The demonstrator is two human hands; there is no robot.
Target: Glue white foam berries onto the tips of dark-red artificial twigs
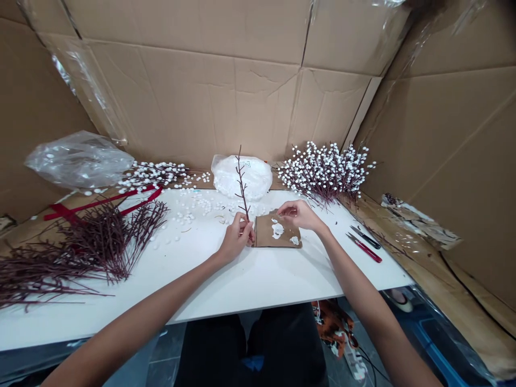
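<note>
My left hand (237, 236) is closed round the lower end of a bare dark brown twig (242, 185), which stands nearly upright with short side stubs. Beside it on the table lies a square piece of brown cardboard (266, 236) bearing white glue-like blobs (277, 230). Over the cardboard's far right corner, my right hand (297, 214) has its thumb and fingertips brought together. Whatever sits between those fingertips is too small to make out. Loose white balls (201, 204) are scattered on the table left of the twig.
Bare twigs (108, 236) with red ribbon (60, 213) are heaped at left. White-tipped stems (326, 169) lie back right, more (155, 174) back left. A bag of white balls (242, 177), a clear plastic bag (80, 161) and two pairs of snips (365, 248) rest around the white table (226, 290).
</note>
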